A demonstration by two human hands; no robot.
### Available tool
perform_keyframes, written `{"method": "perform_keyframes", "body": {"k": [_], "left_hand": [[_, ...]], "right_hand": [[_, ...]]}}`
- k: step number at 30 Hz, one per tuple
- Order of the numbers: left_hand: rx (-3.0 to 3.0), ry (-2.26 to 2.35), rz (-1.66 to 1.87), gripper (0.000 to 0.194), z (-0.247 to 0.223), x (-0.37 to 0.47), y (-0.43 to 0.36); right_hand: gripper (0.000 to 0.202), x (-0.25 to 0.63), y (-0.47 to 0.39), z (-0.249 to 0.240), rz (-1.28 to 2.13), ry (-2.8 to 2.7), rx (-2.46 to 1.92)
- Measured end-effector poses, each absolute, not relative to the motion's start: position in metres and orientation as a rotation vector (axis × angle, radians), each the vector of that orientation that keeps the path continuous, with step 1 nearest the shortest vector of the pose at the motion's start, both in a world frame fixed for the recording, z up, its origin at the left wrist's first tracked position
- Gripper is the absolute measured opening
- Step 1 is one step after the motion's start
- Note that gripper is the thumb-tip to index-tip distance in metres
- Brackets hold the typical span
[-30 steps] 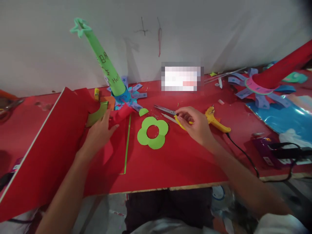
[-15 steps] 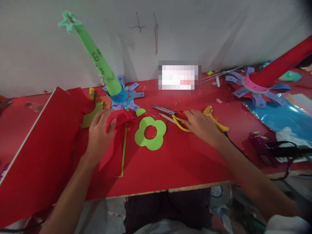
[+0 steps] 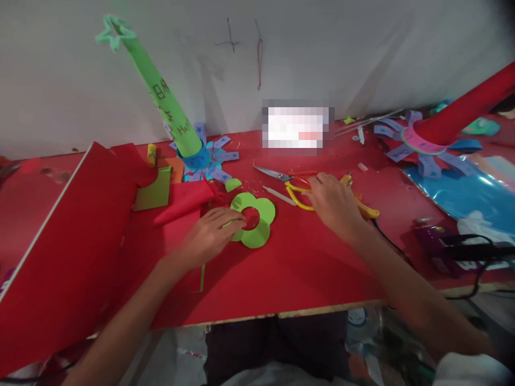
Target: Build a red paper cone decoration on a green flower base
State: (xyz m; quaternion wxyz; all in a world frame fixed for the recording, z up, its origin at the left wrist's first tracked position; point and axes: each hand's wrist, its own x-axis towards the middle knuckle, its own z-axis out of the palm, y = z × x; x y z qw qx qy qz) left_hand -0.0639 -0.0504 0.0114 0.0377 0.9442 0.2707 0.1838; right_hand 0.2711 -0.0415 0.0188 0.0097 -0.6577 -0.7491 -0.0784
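Observation:
My left hand (image 3: 213,233) reaches over the left petals of a green paper flower (image 3: 259,236) with a round hole. Its fingers are drawn together at the ring beside the hole; the thumb's grip is partly hidden. My right hand (image 3: 332,201) is closed round the handles of scissors (image 3: 300,193), yellow and red, their metal blades pointing left. Just beyond my left hand lies a rolled red paper cone (image 3: 185,203) with a fringed end. A small green paper half-round (image 3: 233,185) and a white pen-like stick (image 3: 279,195) are near the flower.
A green paper tube (image 3: 164,102) with a star top stands at the back left. Red board (image 3: 68,241) slants up at the left. A yellow hot glue gun (image 3: 366,209) lies behind my right hand, a purple box (image 3: 434,249) farther right. The table's front edge (image 3: 322,311) is close.
My left hand has let go of the red cone, which now lies on the table, and has moved right to the green flower. The scissors have shifted slightly, still in my right hand.

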Motion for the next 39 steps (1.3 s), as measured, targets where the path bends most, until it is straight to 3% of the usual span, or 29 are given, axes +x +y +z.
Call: {"method": "perform_keyframes", "body": {"k": [14, 20, 25, 29, 35, 39], "left_hand": [[2.893, 0.859, 0.24, 0.044, -0.005, -0.051, -0.054], [2.905, 0.866, 0.207, 0.049, -0.018, -0.052, -0.055], [2.868, 0.887, 0.195, 0.052, -0.022, -0.052, -0.056], [2.835, 0.936, 0.213, 0.051, -0.021, -0.049, -0.057], [2.692, 1.374, 0.371, 0.048, -0.024, -0.044, -0.055], [2.694, 1.386, 0.35, 0.047, -0.026, -0.039, -0.051]], "right_hand": [[0.021, 0.268, -0.04, 0.002, -0.171, -2.372, -2.095], [0.035, 0.273, -0.046, 0.006, -0.158, -2.389, -2.039], [0.023, 0.303, -0.065, 0.017, -0.276, -2.208, -2.172], [0.033, 0.341, -0.079, 0.014, -0.404, -2.002, -2.368], [0.035, 0.367, -0.087, -0.003, -0.053, -2.133, -2.399], [0.029, 0.364, -0.081, -0.01, -0.031, -2.112, -2.439]]}}
